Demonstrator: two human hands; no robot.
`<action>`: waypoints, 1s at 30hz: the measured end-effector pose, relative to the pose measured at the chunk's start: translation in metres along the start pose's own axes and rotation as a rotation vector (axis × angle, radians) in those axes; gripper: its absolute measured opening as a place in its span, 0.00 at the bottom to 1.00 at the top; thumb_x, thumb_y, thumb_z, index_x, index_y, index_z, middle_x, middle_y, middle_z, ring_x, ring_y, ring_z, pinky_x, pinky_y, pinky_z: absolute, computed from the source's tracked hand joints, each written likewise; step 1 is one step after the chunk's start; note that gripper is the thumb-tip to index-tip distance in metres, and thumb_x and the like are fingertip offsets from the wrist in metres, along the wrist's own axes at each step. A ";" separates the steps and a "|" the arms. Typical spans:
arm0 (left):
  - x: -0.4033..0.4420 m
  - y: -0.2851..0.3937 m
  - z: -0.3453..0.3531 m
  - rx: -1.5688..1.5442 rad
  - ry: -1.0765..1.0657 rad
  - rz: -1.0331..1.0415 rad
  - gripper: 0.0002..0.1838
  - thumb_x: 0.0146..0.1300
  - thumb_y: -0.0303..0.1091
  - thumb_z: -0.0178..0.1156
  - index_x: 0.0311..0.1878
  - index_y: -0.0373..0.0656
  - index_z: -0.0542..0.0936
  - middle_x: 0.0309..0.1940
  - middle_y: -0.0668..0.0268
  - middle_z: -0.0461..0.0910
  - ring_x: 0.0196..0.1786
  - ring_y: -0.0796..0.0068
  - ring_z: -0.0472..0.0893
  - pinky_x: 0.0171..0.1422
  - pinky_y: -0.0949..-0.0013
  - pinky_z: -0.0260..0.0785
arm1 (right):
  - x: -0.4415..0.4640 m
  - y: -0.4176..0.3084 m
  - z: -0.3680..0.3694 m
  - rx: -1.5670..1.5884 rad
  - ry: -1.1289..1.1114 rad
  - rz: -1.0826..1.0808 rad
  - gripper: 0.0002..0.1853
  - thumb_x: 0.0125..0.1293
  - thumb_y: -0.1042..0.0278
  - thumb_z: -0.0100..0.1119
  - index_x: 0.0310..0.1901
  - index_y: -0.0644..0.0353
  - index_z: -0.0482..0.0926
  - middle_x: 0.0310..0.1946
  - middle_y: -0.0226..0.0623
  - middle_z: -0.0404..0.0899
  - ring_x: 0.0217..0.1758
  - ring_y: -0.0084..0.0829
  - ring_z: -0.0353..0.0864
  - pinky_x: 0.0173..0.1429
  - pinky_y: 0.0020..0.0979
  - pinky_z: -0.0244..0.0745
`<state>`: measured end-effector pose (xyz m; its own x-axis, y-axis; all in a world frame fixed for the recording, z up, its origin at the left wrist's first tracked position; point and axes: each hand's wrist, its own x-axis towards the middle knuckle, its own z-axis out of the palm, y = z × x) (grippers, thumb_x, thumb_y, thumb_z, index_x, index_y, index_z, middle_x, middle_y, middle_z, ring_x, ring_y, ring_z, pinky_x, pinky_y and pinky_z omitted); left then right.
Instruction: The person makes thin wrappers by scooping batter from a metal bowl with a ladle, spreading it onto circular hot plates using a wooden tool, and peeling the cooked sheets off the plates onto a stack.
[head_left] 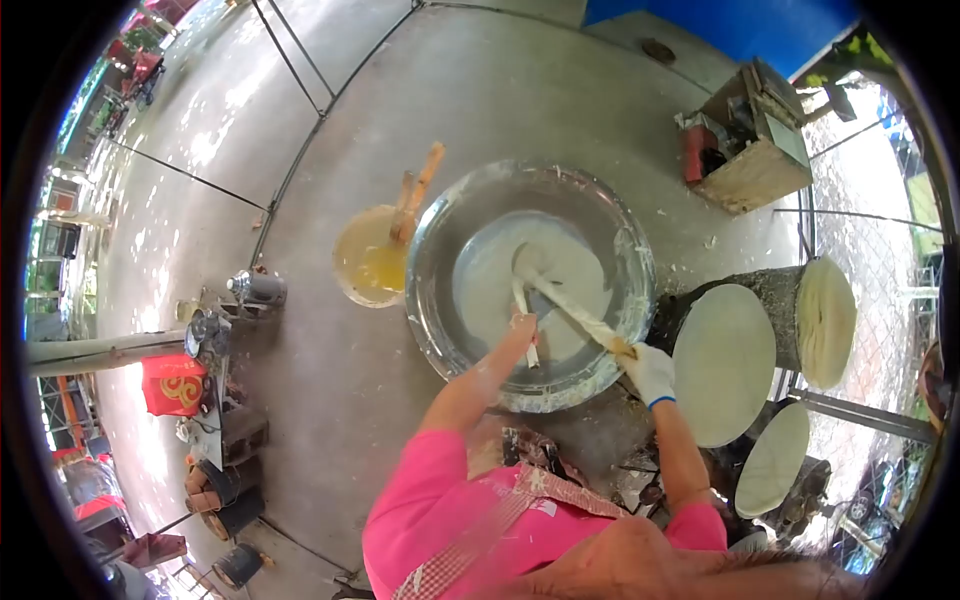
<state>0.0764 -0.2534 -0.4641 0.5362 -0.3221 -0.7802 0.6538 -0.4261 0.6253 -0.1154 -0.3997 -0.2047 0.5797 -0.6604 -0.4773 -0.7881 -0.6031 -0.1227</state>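
Observation:
A large metal basin (432, 300) in front of me holds pale, creamy batter (575, 265). My left hand (522, 326), bare, is closed around a short batter-coated stick (519, 295) over the near side of the basin. My right hand (652, 374), in a white glove with a blue cuff, grips the end of a longer batter-coated stick (580, 318) at the basin's right rim. This longer stick slants to the middle of the batter, where both sticks meet close to a rounded shape. Whether that shape belongs to either stick, I cannot tell.
Left of the basin stands a tub (347, 262) of yellow liquid with wooden handles leaning in it. Large pale round discs (725, 365) sit on dark drum-like stands at right. Behind them is a worn box (752, 170). A red bag (174, 385) lies far left.

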 end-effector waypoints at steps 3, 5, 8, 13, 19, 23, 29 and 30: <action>0.012 -0.002 0.016 0.014 0.025 0.021 0.08 0.60 0.35 0.53 0.32 0.41 0.70 0.19 0.59 0.72 0.17 0.68 0.72 0.19 0.62 0.62 | 0.007 0.011 0.040 0.029 0.051 0.073 0.22 0.57 0.44 0.56 0.37 0.58 0.82 0.32 0.49 0.82 0.39 0.49 0.81 0.44 0.45 0.73; 0.022 0.000 0.033 -0.076 -0.049 0.046 0.08 0.59 0.34 0.55 0.36 0.42 0.68 0.17 0.63 0.69 0.15 0.72 0.69 0.15 0.67 0.60 | 0.006 0.018 0.067 0.080 0.101 0.031 0.22 0.58 0.45 0.55 0.36 0.59 0.82 0.31 0.49 0.81 0.37 0.49 0.81 0.43 0.46 0.73; -0.011 0.030 0.017 -0.343 -0.435 -0.116 0.09 0.58 0.33 0.56 0.35 0.44 0.66 0.15 0.68 0.65 0.11 0.79 0.64 0.10 0.73 0.56 | -0.023 0.004 0.054 0.033 0.099 0.063 0.19 0.59 0.47 0.56 0.37 0.56 0.82 0.31 0.47 0.82 0.36 0.47 0.82 0.41 0.45 0.74; -0.151 0.126 -0.033 -0.584 -0.740 -0.522 0.14 0.63 0.38 0.57 0.24 0.48 0.65 0.11 0.75 0.59 0.10 0.87 0.57 0.09 0.79 0.48 | -0.098 0.030 0.020 0.251 0.316 0.024 0.18 0.60 0.49 0.60 0.43 0.55 0.81 0.32 0.45 0.83 0.37 0.46 0.83 0.41 0.42 0.75; -0.370 0.243 -0.077 -0.402 -0.769 -0.030 0.07 0.67 0.37 0.53 0.38 0.55 0.64 0.15 0.76 0.59 0.09 0.88 0.54 0.06 0.81 0.46 | -0.106 0.083 -0.052 0.742 0.751 -0.374 0.16 0.60 0.58 0.62 0.44 0.61 0.80 0.37 0.50 0.82 0.40 0.44 0.83 0.44 0.38 0.74; -0.489 0.303 -0.096 -0.139 -0.578 0.490 0.12 0.67 0.34 0.52 0.51 0.59 0.65 0.15 0.76 0.57 0.09 0.87 0.54 0.07 0.81 0.45 | -0.163 0.064 -0.158 0.828 0.912 -0.464 0.16 0.60 0.60 0.62 0.45 0.62 0.80 0.33 0.45 0.82 0.35 0.37 0.81 0.41 0.35 0.74; -0.452 0.257 -0.132 -0.144 -0.330 0.674 0.15 0.65 0.30 0.50 0.54 0.56 0.65 0.14 0.75 0.58 0.10 0.84 0.57 0.10 0.78 0.47 | -0.158 0.048 -0.092 1.059 0.642 -0.456 0.16 0.60 0.63 0.63 0.46 0.63 0.80 0.26 0.40 0.80 0.28 0.28 0.77 0.35 0.33 0.70; -0.431 0.230 -0.139 -0.277 -0.400 0.503 0.08 0.65 0.32 0.50 0.47 0.52 0.69 0.14 0.74 0.58 0.10 0.84 0.57 0.10 0.78 0.47 | -0.151 0.045 -0.056 1.147 0.530 -0.461 0.16 0.59 0.63 0.63 0.46 0.63 0.80 0.25 0.40 0.80 0.27 0.28 0.76 0.34 0.33 0.70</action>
<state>0.0699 -0.0946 0.0184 0.6066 -0.7328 -0.3083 0.5185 0.0706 0.8522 -0.2266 -0.3521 -0.0892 0.6413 -0.7495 0.1640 -0.0770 -0.2755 -0.9582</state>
